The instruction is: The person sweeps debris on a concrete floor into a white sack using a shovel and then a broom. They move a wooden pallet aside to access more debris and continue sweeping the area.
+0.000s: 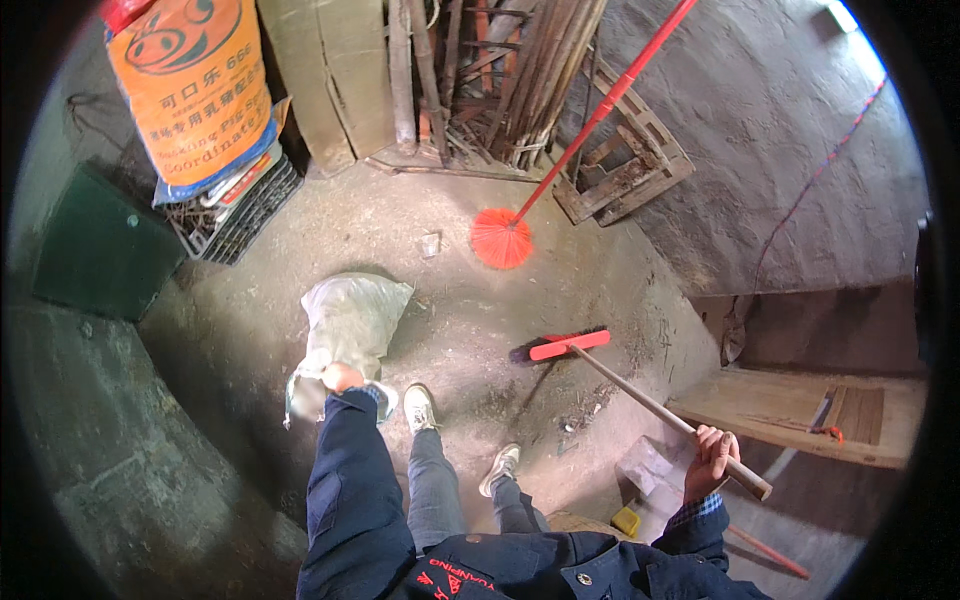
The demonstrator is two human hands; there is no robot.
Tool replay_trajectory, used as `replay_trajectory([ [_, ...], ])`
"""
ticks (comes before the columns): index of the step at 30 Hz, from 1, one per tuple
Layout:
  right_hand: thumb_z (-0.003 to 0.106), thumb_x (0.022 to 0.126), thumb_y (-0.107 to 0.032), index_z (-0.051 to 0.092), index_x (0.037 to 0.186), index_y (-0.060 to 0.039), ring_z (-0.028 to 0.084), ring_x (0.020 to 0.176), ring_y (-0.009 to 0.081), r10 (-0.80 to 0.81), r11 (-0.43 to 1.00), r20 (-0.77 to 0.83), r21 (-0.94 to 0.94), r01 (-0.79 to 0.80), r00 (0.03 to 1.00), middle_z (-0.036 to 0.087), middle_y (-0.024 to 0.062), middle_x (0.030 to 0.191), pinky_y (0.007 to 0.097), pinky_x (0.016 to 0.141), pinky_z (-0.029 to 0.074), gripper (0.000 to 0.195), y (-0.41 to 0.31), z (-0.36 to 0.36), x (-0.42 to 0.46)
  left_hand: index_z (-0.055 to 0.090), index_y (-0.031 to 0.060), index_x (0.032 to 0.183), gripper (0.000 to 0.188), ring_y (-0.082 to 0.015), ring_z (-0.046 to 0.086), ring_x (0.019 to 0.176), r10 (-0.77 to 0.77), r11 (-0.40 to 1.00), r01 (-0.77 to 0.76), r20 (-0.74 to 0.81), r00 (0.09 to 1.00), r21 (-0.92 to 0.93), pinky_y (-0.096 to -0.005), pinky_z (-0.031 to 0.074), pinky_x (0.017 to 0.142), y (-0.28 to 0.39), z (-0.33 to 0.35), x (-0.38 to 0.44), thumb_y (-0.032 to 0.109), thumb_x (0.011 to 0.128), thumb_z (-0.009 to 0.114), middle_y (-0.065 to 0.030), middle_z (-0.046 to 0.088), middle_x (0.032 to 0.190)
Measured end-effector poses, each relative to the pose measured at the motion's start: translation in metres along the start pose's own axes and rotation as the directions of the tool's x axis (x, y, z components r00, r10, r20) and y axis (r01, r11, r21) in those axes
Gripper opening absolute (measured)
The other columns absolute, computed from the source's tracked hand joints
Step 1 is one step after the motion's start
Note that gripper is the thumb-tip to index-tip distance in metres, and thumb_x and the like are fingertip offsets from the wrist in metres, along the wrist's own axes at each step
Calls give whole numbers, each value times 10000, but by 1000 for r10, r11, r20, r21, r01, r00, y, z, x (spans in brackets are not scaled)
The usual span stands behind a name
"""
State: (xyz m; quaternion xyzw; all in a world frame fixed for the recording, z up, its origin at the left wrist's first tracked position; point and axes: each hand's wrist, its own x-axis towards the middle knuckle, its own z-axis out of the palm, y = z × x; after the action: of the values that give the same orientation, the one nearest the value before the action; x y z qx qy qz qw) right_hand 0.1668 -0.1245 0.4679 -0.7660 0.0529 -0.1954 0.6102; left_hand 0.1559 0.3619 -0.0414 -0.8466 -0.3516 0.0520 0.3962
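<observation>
My left hand (343,377) grips the gathered neck of a pale woven sack (351,309), which bulges out on the floor beyond it. Around the wooden handle of a push broom (637,391), my right hand (711,459) is closed near the butt end. The broom's red head (570,344) has dark bristles and reaches out over the floor ahead of my feet. Small debris (577,420) lies scattered between the broom head and the right wall. Whether the sack's full weight rests on the floor, I cannot tell.
A round red-bristled broom (502,238) leans with its red pole slanting up right. A clear plastic cup (430,245) lies nearby. Along the back stand an orange feed bag (199,97), bundled poles (547,82) and wooden frames (630,172). A dustpan (646,466) and yellow block (625,521) lie right.
</observation>
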Motion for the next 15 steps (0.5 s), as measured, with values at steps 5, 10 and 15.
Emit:
replay_trajectory([
  [5, 424, 904, -121, 331, 598, -84, 288, 468, 113, -32, 999, -80, -46, 28, 996, 304, -1, 488, 289, 554, 320, 322, -5, -6, -4, 577, 34, 771, 250, -251, 577, 717, 144, 763, -41, 108, 984, -645, -334, 444, 593, -23, 0, 7, 251, 650, 604, -150, 588, 801],
  [10, 423, 905, -113, 327, 599, -75, 282, 485, 116, -27, 999, -12, 42, 28, 1000, 310, 9, 505, 289, 551, 305, 323, 2, 1, 9, 581, 26, 783, 276, -265, 586, 740, 217, 698, -11, 197, 956, -716, -343, 456, 614, -62, 0, 28, 247, 625, 633, -160, 593, 817],
  [15, 404, 930, -135, 340, 604, -77, 284, 504, 116, -2, 999, -27, -46, 1, 1000, 297, 4, 514, 298, 591, 317, 338, -6, 3, 5, 584, 19, 795, 307, -279, 594, 764, 333, 675, -73, 215, 918, -735, -352, 469, 636, -96, -9, 40, 243, 600, 662, -169, 598, 833],
])
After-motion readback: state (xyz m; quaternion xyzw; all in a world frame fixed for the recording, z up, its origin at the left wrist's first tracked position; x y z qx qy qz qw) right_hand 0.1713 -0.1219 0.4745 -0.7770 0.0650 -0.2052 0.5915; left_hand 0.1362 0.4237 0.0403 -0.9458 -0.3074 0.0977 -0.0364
